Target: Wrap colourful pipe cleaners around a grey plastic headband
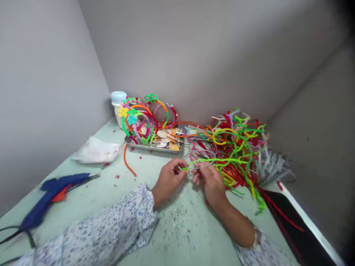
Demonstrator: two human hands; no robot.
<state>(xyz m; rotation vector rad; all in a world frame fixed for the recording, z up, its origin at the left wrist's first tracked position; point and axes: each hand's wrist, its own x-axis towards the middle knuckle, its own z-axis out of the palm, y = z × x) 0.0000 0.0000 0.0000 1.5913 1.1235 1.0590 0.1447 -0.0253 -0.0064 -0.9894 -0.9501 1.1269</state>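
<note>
My left hand (171, 180) pinches the near end of a bright green pipe cleaner (219, 161) over the middle of the table. The pipe cleaner runs to the right above my other hand. My right hand (210, 183) is close beside it, fingers curled and pressed together at a thin grey wire hoop (203, 153). Part of the hoop is hidden behind the fingers. Just beyond and to the right lies a tangled heap of colourful pipe cleaners (238, 147).
A metal tray (155, 147) holds finished fuzzy headbands (138, 122) and flat pale pieces. Behind it stands a white jar with a blue lid (118, 98). At left are a plastic bag (97, 150) and a blue glue gun (52, 195) with its cord. An orange pipe cleaner (127, 162) lies before the tray.
</note>
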